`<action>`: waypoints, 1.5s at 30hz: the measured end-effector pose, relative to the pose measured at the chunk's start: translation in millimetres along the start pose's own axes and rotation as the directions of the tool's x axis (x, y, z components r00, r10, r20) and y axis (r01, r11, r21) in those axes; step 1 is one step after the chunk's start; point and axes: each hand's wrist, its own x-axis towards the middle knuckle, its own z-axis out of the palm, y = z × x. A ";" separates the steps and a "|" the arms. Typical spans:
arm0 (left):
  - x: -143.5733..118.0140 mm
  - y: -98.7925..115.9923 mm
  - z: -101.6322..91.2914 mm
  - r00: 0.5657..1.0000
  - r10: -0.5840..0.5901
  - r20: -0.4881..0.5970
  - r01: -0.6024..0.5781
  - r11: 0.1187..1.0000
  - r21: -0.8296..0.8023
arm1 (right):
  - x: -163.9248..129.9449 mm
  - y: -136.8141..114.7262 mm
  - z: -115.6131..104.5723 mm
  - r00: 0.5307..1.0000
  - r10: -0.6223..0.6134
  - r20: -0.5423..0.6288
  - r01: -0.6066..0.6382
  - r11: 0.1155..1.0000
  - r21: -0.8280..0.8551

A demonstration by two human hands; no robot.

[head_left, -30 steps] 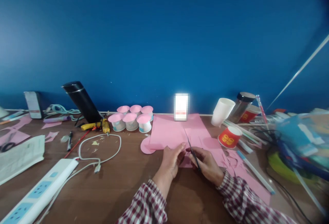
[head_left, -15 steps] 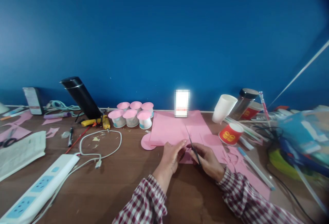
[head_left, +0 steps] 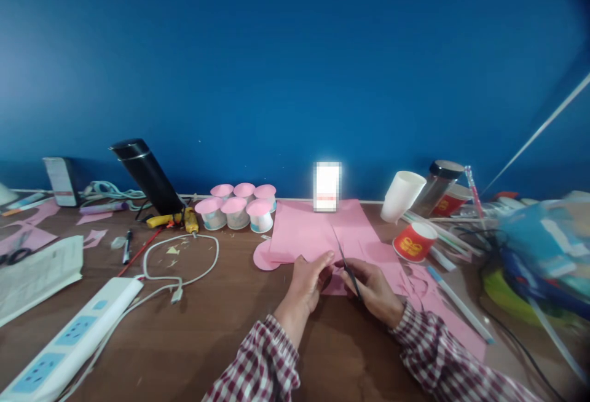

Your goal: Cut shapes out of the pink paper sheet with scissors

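My right hand (head_left: 375, 291) is closed around dark-handled scissors (head_left: 352, 278), seen nearly edge-on, their thin blades pointing up and away over pink paper. Close beside it, my left hand (head_left: 304, 282) has its thumb stretched toward the blades and its fingers curled underneath. A bit of pink paper shows between the two hands, apparently pinched by the left fingers; most of it is hidden. Beyond the hands lie large pink paper sheets (head_left: 304, 230). A rounded pink piece (head_left: 265, 257) sticks out at their left edge.
Several paper cups (head_left: 235, 214) with pink tops stand left of the sheets. A lit phone (head_left: 327, 188) leans on the blue wall. To the right are a red cup (head_left: 415, 242), a white cup (head_left: 402, 196) and pink scraps. A power strip (head_left: 74, 334) and a black flask (head_left: 147, 174) sit left.
Almost nothing differs. The view has shifted very slightly, and both hands keep the same position and hold.
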 end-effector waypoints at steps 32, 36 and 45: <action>0.4 0.7 -0.7 1.000 -0.006 -0.023 0.006 1.000 0.012 | 0.1 -2.5 -0.4 0.999 -0.040 0.007 0.040 0.998 -0.043; 0.0 1.0 -0.5 1.000 -0.013 -0.005 0.013 1.000 0.026 | 0.1 -2.6 0.0 0.999 -0.036 0.001 0.036 0.999 -0.041; 1.2 1.4 -1.4 1.000 -0.009 0.011 0.009 1.000 0.010 | -0.1 -3.5 1.4 1.000 -0.021 -0.010 0.020 1.000 -0.023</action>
